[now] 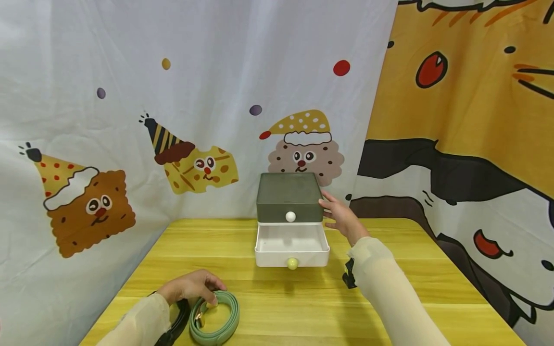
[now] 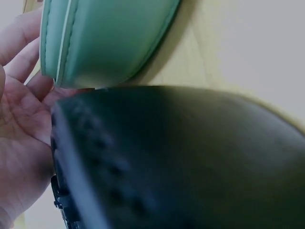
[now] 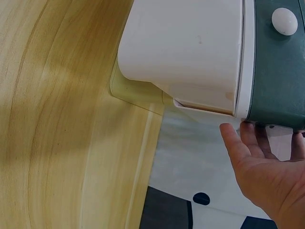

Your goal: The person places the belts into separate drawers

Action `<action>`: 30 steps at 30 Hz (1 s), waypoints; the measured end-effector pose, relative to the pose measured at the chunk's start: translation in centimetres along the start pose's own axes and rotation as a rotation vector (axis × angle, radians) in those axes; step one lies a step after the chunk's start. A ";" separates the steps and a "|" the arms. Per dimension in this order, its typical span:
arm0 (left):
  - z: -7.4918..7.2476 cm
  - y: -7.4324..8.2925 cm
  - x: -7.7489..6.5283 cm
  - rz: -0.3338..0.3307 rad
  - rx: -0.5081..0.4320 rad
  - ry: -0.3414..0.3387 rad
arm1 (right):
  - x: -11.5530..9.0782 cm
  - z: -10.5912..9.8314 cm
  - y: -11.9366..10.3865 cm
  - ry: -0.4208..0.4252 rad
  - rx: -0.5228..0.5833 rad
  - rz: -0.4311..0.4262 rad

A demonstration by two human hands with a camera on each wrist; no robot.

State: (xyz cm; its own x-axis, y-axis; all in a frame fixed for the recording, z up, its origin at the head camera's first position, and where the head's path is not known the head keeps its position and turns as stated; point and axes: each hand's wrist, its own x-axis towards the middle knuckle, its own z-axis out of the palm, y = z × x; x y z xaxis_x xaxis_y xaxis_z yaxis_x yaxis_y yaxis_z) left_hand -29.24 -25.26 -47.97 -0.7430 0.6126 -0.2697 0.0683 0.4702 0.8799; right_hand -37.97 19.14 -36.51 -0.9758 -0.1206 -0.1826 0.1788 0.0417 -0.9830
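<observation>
A small two-tier drawer box (image 1: 289,197) stands at the back of the table, dark green above and white below. Its lower white drawer (image 1: 292,259) is pulled out and holds nothing visible. My right hand (image 1: 344,218) rests its outstretched fingertips against the box's right side; in the right wrist view, the fingers (image 3: 233,143) meet the edge of the green part. At the front left, my left hand (image 1: 192,287) pinches the upper rim of a coiled green belt (image 1: 233,319) with a gold buckle. A coiled black belt (image 1: 177,327) lies beside it, partly hidden beneath the left forearm.
The wood-grain table (image 1: 294,307) reaches back to a printed cloth curtain (image 1: 216,96) with cartoon figures. The upper drawer, with a white knob (image 1: 290,216), is closed. A yellow-green knob (image 1: 292,263) sticks out from the lower drawer's front.
</observation>
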 end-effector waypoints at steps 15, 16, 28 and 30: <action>-0.7 2.6 -0.6 0.042 0.066 0.212 | 0.1 0.0 0.2 -0.004 -0.013 -0.016; -0.8 3.0 -0.7 0.037 0.070 0.230 | 0.1 0.0 0.2 -0.005 -0.012 -0.017; -1.9 7.0 -0.6 -0.054 0.068 0.387 | -0.2 0.0 0.0 -0.015 0.001 -0.018; -2.1 7.5 -0.5 -0.063 0.039 0.402 | -0.2 -0.1 0.0 -0.015 0.005 -0.016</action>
State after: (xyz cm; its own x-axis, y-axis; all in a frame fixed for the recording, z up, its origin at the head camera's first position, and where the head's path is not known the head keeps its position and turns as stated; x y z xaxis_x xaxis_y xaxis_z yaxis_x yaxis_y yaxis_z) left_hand -29.79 -23.36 -40.40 -0.9469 0.2886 -0.1415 0.0337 0.5270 0.8492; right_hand -37.81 19.25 -36.51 -0.9765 -0.1362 -0.1671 0.1639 0.0346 -0.9859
